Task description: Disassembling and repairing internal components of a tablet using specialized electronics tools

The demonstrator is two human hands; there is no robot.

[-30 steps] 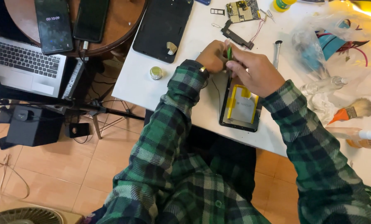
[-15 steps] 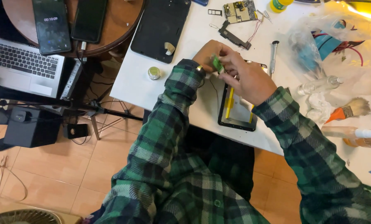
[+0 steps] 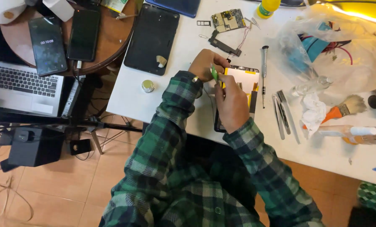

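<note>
Both hands meet over the opened tablet with its yellow-taped inner panel, which lies flat near the front edge of the white surface. My left hand is closed around a small green plastic pry pick, pinched between thumb and fingers at the tablet's upper left corner. My right hand lies knuckles-up across the device's lower left part, fingers curled; whether it grips anything I cannot tell.

Change over the last second: the green pick, earlier upright between the two hands above the tablet, now sits lower against the frame's corner, and my right hand has slid from the top edge down along the left side, so the pale upper panel shows uncovered (it was largely hidden before). I judge the pick is working along the seam.

Surroundings: a slim silver screwdriver just right of the tablet; metal tweezers beyond it; an orange-handled brush; a bare green circuit board; a black tablet back cover.
</note>
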